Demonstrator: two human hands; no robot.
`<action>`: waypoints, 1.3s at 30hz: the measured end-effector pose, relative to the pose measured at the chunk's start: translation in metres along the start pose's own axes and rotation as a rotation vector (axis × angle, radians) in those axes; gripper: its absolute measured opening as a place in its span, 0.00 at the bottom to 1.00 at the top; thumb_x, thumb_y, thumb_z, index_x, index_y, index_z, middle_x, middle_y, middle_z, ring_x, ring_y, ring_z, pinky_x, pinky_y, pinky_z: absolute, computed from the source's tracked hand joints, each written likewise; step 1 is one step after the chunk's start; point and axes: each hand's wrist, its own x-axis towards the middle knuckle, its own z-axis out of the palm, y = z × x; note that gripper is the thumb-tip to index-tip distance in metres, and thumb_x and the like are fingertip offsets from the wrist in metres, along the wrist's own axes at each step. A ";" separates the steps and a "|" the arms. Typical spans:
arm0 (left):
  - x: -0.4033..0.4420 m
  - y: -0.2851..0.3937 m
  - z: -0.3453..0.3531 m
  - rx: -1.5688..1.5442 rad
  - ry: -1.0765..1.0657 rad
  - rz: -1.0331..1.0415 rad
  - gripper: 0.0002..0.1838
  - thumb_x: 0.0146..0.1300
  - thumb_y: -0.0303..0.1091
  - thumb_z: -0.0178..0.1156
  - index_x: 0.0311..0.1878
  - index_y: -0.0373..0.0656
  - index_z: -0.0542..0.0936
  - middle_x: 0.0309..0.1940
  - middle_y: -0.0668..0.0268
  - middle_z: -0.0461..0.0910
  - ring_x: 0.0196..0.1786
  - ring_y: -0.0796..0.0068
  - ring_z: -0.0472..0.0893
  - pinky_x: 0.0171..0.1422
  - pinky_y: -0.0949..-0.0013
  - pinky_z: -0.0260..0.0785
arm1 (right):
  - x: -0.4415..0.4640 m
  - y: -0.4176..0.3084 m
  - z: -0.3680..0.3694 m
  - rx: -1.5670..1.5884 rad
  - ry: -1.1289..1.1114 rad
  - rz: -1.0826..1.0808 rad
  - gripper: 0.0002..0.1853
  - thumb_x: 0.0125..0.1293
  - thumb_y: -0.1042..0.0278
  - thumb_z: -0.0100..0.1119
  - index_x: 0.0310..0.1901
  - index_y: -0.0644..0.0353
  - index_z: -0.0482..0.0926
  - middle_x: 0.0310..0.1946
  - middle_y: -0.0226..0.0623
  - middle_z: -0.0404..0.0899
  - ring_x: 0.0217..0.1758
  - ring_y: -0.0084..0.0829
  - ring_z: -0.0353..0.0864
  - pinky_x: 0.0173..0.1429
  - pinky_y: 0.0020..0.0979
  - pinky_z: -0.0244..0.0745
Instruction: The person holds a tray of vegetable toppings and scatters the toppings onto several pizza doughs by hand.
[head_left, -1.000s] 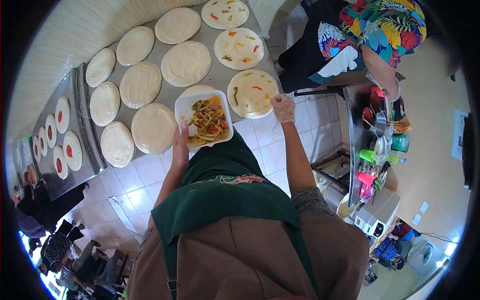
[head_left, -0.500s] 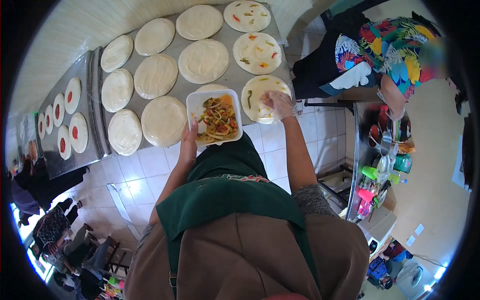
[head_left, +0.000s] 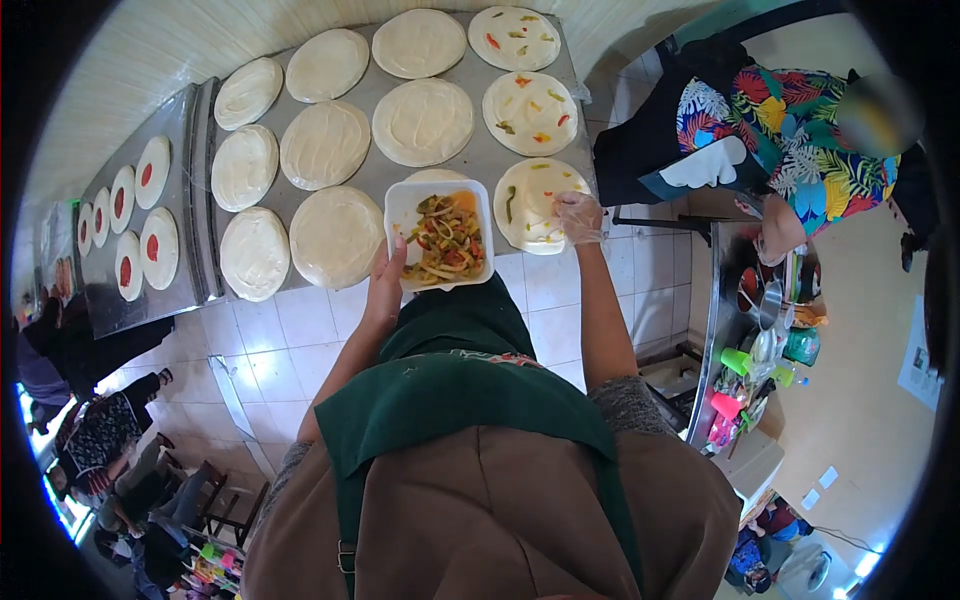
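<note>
My left hand [head_left: 385, 285] grips the near left edge of a white foam tray [head_left: 405, 212], thumb over the rim. Cooked vegetable strips [head_left: 445, 240], green, yellow and red, lie inside it. At the table's near right corner, my right hand [head_left: 578, 217] wears a clear plastic glove. Its fingers are bunched over the right side of a cream-coated dough round [head_left: 525, 225]; whatever is between them is hidden. A few vegetable strips are scattered on that round. Two more rounds behind it, a middle one [head_left: 530, 112] and a far one [head_left: 513, 40], also carry strips.
Several plain cream-coated rounds [head_left: 325, 145] cover the metal table [head_left: 375, 183]. On another metal table [head_left: 115, 305] at left are smaller rounds with red centres [head_left: 160, 248]. A person in a floral top [head_left: 790, 110] stands right, beside a table with pots [head_left: 770, 303] and cups.
My right hand has shifted to the right side of the near round, its fingers drawn closer together. My view has swung slightly. The tray stays in my left hand.
</note>
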 end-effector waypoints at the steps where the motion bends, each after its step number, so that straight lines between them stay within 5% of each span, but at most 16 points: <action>1: -0.001 0.000 0.000 -0.004 -0.006 -0.003 0.30 0.73 0.51 0.44 0.66 0.37 0.63 0.58 0.57 0.71 0.59 0.69 0.70 0.65 0.66 0.59 | 0.002 0.005 0.002 0.022 0.009 -0.008 0.10 0.52 0.68 0.65 0.36 0.60 0.86 0.28 0.35 0.85 0.29 0.24 0.83 0.37 0.25 0.79; 5: 0.002 -0.001 0.001 -0.046 -0.025 -0.010 0.30 0.73 0.51 0.44 0.67 0.37 0.62 0.58 0.58 0.71 0.59 0.70 0.70 0.65 0.67 0.60 | 0.006 0.011 0.007 -0.079 0.068 -0.030 0.09 0.51 0.61 0.63 0.32 0.53 0.87 0.30 0.40 0.85 0.34 0.36 0.85 0.44 0.34 0.78; 11: 0.003 -0.003 -0.001 -0.052 -0.039 -0.010 0.30 0.72 0.51 0.45 0.66 0.36 0.62 0.57 0.59 0.71 0.58 0.71 0.70 0.65 0.67 0.60 | -0.002 0.015 0.007 -0.339 0.058 -0.071 0.12 0.53 0.57 0.61 0.34 0.54 0.86 0.30 0.42 0.84 0.34 0.41 0.83 0.42 0.36 0.78; 22: 0.012 -0.013 -0.010 -0.143 -0.041 -0.030 0.28 0.72 0.50 0.46 0.64 0.37 0.64 0.54 0.60 0.73 0.55 0.73 0.73 0.61 0.69 0.64 | -0.034 -0.053 -0.021 -0.662 0.084 -0.110 0.09 0.56 0.65 0.53 0.30 0.57 0.83 0.35 0.46 0.82 0.38 0.44 0.82 0.47 0.40 0.77; 26: 0.010 -0.004 -0.008 -0.114 -0.059 -0.036 0.27 0.73 0.50 0.46 0.63 0.36 0.65 0.53 0.61 0.73 0.54 0.74 0.73 0.61 0.69 0.64 | -0.071 -0.150 -0.038 -0.109 0.051 -0.370 0.07 0.57 0.68 0.56 0.34 0.58 0.82 0.30 0.44 0.81 0.35 0.43 0.82 0.42 0.38 0.76; 28: 0.006 0.009 -0.005 -0.020 -0.062 -0.032 0.27 0.73 0.50 0.46 0.62 0.36 0.66 0.53 0.61 0.74 0.54 0.74 0.73 0.61 0.69 0.64 | -0.090 -0.185 -0.028 0.013 -0.143 -0.344 0.06 0.56 0.70 0.57 0.34 0.57 0.83 0.30 0.42 0.81 0.37 0.43 0.80 0.44 0.37 0.75; 30: 0.007 0.009 -0.002 -0.052 -0.074 -0.003 0.26 0.73 0.49 0.46 0.62 0.36 0.66 0.53 0.61 0.73 0.55 0.74 0.72 0.61 0.69 0.64 | -0.102 -0.205 -0.019 0.045 -0.316 -0.574 0.07 0.56 0.68 0.57 0.34 0.56 0.82 0.33 0.41 0.80 0.40 0.42 0.79 0.47 0.38 0.74; 37: 0.004 0.011 0.000 0.036 -0.081 0.059 0.24 0.73 0.49 0.46 0.58 0.37 0.68 0.49 0.62 0.74 0.52 0.76 0.71 0.59 0.71 0.63 | -0.125 -0.230 0.017 -0.204 -0.219 -0.805 0.07 0.55 0.66 0.56 0.31 0.59 0.80 0.32 0.41 0.76 0.38 0.42 0.76 0.44 0.41 0.71; 39: 0.006 0.001 -0.003 0.088 -0.061 0.097 0.23 0.73 0.49 0.46 0.56 0.37 0.69 0.47 0.62 0.74 0.51 0.76 0.70 0.58 0.70 0.62 | -0.126 -0.230 0.032 -0.480 -0.213 -0.810 0.07 0.54 0.66 0.56 0.29 0.60 0.79 0.31 0.42 0.76 0.38 0.40 0.76 0.43 0.39 0.71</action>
